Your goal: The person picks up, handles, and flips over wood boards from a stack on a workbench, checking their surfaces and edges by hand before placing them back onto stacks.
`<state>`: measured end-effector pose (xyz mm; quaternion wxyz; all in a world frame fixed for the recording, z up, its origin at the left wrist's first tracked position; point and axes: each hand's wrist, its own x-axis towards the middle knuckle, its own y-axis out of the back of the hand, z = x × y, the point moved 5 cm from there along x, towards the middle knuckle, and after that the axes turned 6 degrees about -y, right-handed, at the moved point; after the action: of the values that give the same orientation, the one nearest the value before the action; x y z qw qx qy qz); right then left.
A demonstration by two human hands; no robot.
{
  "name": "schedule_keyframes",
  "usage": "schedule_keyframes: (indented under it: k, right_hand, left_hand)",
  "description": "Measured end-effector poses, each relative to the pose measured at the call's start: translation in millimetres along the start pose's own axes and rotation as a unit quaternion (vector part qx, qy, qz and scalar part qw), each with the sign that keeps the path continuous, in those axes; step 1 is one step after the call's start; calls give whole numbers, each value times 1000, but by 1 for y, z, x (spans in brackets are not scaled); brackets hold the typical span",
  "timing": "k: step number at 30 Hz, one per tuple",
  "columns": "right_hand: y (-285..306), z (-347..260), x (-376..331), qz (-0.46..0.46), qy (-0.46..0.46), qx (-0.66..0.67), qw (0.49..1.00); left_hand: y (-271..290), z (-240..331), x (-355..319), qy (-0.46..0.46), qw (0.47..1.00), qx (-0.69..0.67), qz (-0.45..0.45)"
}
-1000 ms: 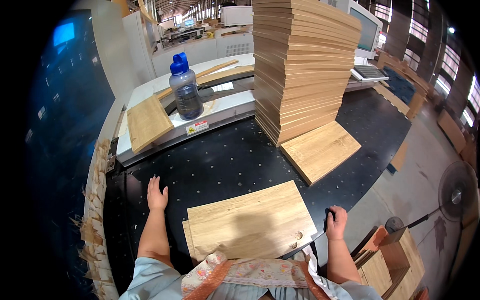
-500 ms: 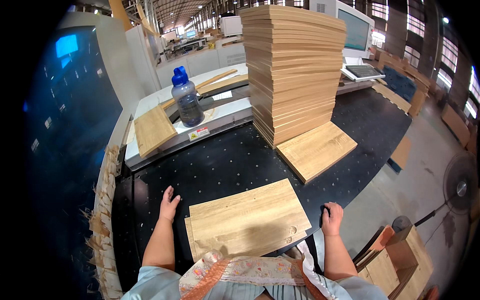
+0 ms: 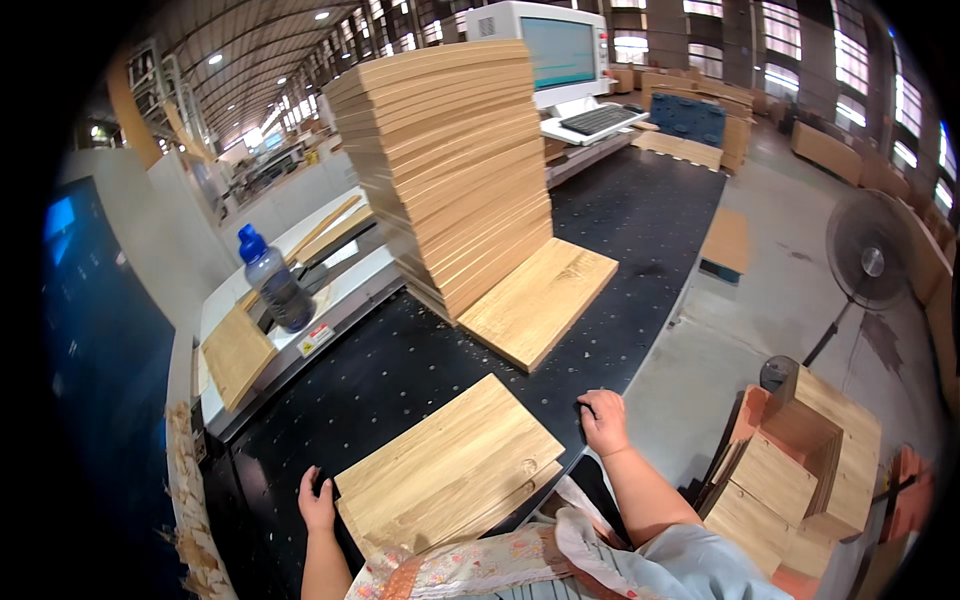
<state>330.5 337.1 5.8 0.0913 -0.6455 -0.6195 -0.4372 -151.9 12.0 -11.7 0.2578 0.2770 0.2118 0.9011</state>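
Observation:
Two wood-grain boards, one on top of the other and slightly offset, lie on the black table (image 3: pixel 400 350) in front of me. The upper board (image 3: pixel 445 455) has small round marks near its right corner. My left hand (image 3: pixel 317 502) is beside the boards' left end, thumb and fingers apart, holding nothing. To the right of the boards, my right hand (image 3: pixel 604 422) rests at the table edge with its fingers curled in, and nothing shows in them. Farther back rises a tall stack of boards (image 3: pixel 460 180), with another wood-grain board (image 3: pixel 540 305) lying against its right side.
A blue-capped bottle (image 3: pixel 275 285) and a small board (image 3: pixel 238 355) sit on the white machine ledge at left. Behind the stack are a monitor (image 3: pixel 560 60) and keyboard (image 3: pixel 597 120). On the floor at right stand a fan (image 3: pixel 872 262) and piled wooden panels (image 3: pixel 775 475).
My view has swung to the right, so the stack and boards appear farther left and more fan and floor panels show. Both hands stay empty; the boards appear unmoved on the table.

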Motion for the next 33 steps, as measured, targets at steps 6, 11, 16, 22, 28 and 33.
schedule_keyframes:
  k: [6,11,16,22,28,33]
  right_hand:
    - [1,4,-1,34,11,8,999]
    - [3,9,-2,4,-5,18,1000]
    - [16,3,1,26,21,72,997]
    - [8,8,-2,10,24,105,994]
    - [8,18,-3,-78,63,52,994]
    - [7,15,-2,-120,93,38,988]
  left_hand:
    - [11,-18,-1,18,991,-130,29]
    - [23,36,-41,86,994,-69,-2]
    - [8,39,-76,86,993,65,-42]
    - [-5,53,-117,3,982,186,-28]
    - [22,46,-157,-29,968,250,-7]
    - [58,26,-209,-48,963,265,-2]
